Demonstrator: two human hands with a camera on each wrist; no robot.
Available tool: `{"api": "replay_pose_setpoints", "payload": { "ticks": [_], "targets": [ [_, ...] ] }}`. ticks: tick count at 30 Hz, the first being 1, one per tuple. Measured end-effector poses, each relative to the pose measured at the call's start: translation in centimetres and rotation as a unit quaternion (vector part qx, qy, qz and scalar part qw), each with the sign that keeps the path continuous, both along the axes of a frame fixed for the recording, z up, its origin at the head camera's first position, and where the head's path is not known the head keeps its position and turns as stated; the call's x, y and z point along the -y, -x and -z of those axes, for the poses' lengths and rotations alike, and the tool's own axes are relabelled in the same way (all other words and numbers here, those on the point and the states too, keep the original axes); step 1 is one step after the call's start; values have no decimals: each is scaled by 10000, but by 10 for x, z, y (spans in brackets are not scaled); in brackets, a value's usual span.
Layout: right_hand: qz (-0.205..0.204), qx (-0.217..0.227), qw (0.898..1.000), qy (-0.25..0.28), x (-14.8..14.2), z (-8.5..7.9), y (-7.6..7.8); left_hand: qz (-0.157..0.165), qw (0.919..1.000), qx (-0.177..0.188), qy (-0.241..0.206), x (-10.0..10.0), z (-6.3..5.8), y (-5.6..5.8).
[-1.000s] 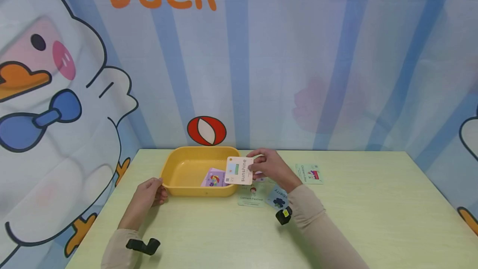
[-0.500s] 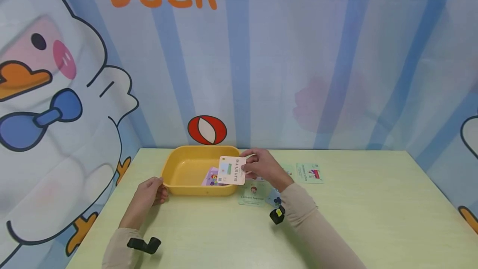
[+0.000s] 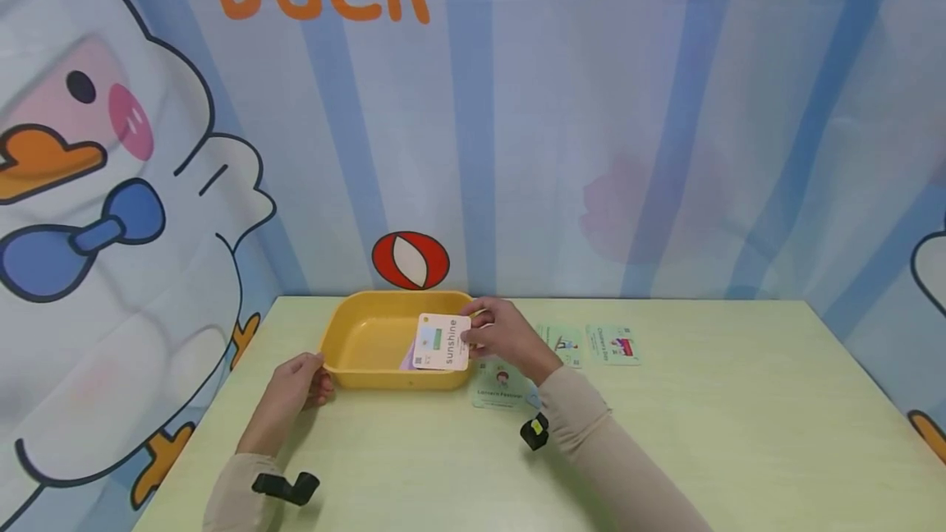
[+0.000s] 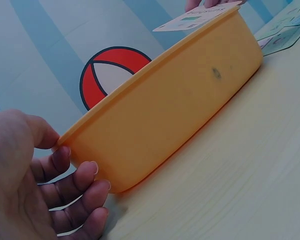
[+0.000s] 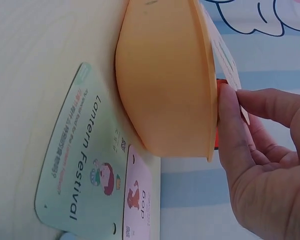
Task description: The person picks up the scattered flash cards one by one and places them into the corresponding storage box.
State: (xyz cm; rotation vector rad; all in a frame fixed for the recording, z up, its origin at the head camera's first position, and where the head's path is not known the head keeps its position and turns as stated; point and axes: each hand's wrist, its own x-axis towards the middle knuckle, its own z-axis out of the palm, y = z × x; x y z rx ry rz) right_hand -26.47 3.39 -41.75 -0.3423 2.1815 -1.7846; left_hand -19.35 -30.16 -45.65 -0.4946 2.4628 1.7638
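Note:
Over the right part of the yellow plastic basin [image 3: 362, 380], my right hand [image 3: 510, 339] pinches a pale card [image 3: 441, 341] printed "sunshine" between thumb and fingers. Beneath that card a purple card [image 3: 407, 361] lies in the basin, mostly covered. My left hand [image 3: 291, 388] holds the basin's rim at its front left corner. In the left wrist view the thumb and forefinger [image 4: 62, 155] pinch the rim, while the other fingers curl loosely beside the wall.
Right of the basin lie a green "Lantern Festival" card [image 3: 497, 388], a pink "dog" card [image 5: 136, 195] beside it, a green card [image 3: 565, 345] and a "Children's Day" card [image 3: 613, 345]. Behind the table [image 3: 702, 417] hangs a printed duck curtain [image 3: 532, 121].
My right hand has moved left with the sunshine card, further over the basin, covering more of the purple card. More of the green cards behind the hand shows. My left hand stays on the rim.

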Motion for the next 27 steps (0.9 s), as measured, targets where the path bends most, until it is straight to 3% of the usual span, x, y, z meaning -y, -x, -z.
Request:
{"api": "replay_pose_setpoints", "payload": {
  "ticks": [27],
  "targets": [
    [514, -66, 9984, -235, 26, 2, 5, 42, 9999, -91, 14, 1, 1, -1]
  ]
}}
